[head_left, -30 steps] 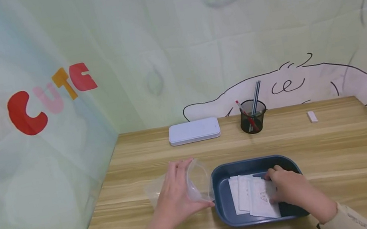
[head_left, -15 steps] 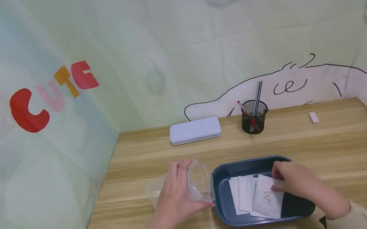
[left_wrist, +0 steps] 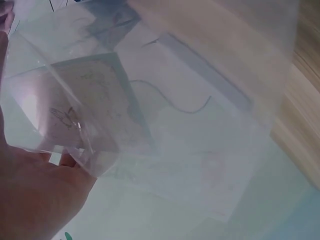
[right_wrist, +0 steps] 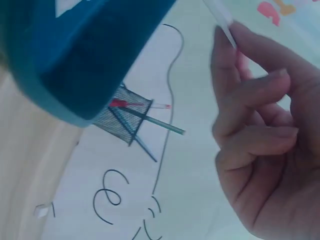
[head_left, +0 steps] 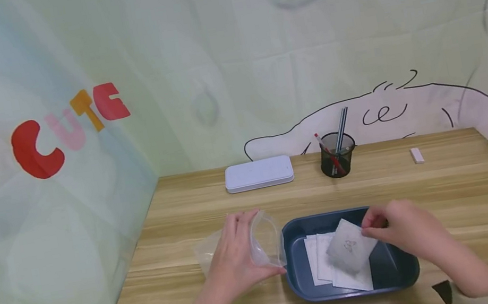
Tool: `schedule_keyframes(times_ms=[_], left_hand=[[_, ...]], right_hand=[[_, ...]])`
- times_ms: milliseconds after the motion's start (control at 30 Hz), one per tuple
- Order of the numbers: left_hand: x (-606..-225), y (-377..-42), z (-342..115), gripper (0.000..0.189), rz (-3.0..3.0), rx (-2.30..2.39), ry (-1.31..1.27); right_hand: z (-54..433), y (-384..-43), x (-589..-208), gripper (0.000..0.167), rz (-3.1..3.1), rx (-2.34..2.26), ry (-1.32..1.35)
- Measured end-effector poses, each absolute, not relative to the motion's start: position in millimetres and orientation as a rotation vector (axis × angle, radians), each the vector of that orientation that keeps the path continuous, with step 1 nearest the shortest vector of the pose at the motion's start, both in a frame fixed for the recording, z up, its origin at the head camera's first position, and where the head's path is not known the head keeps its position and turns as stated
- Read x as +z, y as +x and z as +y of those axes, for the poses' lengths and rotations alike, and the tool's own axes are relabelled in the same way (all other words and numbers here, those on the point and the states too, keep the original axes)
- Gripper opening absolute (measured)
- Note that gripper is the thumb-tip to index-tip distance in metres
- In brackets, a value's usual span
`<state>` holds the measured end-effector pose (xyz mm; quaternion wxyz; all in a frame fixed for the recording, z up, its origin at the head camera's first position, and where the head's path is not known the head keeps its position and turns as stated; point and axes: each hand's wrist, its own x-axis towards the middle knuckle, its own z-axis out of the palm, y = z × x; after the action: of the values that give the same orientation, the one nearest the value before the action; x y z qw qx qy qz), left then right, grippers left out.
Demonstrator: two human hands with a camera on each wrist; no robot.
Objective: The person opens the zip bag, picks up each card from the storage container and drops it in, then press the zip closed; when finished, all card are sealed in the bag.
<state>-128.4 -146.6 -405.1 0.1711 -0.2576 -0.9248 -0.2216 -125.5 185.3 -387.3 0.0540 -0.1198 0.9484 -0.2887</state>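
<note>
My left hand [head_left: 233, 261] grips a clear plastic bag [head_left: 266, 240] at its mouth, thumb low and fingers high, the mouth spread toward the tray. Close up in the left wrist view, the bag's film [left_wrist: 200, 165] fills much of the frame, and a printed packet shows through it. Between thumb and fingertips, my right hand [head_left: 404, 227] pinches one corner of a flat white packet [head_left: 349, 247] with a small drawing on it. That packet overlaps several white packets [head_left: 316, 269] lying fanned in the dark blue tray. In the right wrist view only the packet's edge [right_wrist: 220, 15] shows.
The dark blue tray [head_left: 297, 285] stands on the wooden table [head_left: 478, 220], right of the bag. Farther back are a white case [head_left: 258, 174], a black mesh pen cup [head_left: 337, 163] with pencils, and a small white eraser [head_left: 416, 155]. A printed curtain hangs behind.
My right hand has taken the top packet by its corner, lifted it off the others and tilted it, drawing back slightly right. The left hand and bag have stayed put.
</note>
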Motion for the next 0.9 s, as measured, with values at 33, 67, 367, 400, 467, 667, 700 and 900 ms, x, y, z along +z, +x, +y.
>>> schedule_keyframes(times_ms=[33,67,367,400,467,667,700,900], left_hand=[[-405,-129,-147,0.119,-2.625,-0.63,-0.733],[-405,-129,-147,0.119,-2.625,-0.629,-0.734],[-404,-129,-147,0.12,-2.6,-0.65,-0.749],[-404,-129,-146,0.121,-2.602,-0.65,-0.745],[-403,-129,-146,0.122,-2.608,-0.651,-0.735],[-401,-129,-143,0.127,-2.605,-0.665,-0.725],[-400,-128,-142,0.128,-2.601,-0.666,-0.726],[-399,-127,-140,0.132,-2.604,-0.645,-0.715]], right_hand=[[184,-124,-384,0.009,2.907,-0.902,-0.354],[183,-123,-381,0.009,2.931,-0.937,-0.343],[172,-112,-360,0.01,3.022,-1.364,-0.226],[170,-111,-358,0.011,3.009,-1.427,-0.213],[167,-109,-354,0.014,2.965,-1.555,-0.194],[150,-106,-356,0.016,2.777,-1.762,-0.207],[147,-107,-358,0.016,2.751,-1.776,-0.213],[131,-112,-370,0.012,2.648,-1.86,-0.28]])
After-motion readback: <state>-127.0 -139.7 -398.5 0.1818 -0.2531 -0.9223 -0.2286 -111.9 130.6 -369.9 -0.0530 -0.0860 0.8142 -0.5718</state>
